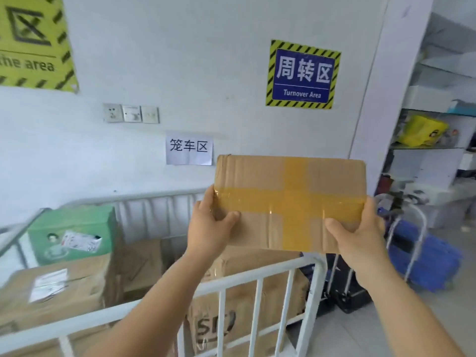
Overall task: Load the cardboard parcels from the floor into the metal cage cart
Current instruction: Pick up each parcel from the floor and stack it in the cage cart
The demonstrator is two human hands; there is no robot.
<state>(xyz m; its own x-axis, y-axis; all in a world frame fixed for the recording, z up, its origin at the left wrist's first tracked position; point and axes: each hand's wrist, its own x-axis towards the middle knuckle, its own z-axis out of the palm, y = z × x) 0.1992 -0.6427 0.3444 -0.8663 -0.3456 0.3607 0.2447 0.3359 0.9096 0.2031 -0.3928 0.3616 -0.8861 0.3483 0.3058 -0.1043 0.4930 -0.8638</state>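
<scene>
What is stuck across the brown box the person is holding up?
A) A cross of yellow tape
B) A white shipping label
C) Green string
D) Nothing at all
A: two yellow tape strips cross on the cardboard parcel, gripped at its sides by the left hand and right hand.

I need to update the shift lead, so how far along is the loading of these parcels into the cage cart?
Several boxes already sit inside the cage cart, among them a green carton on a brown one. In hand: the left hand and right hand hold a taped parcel above the cart's front rail. It is not yet set down. The floor pile is out of view, so what is left cannot be told.
</scene>
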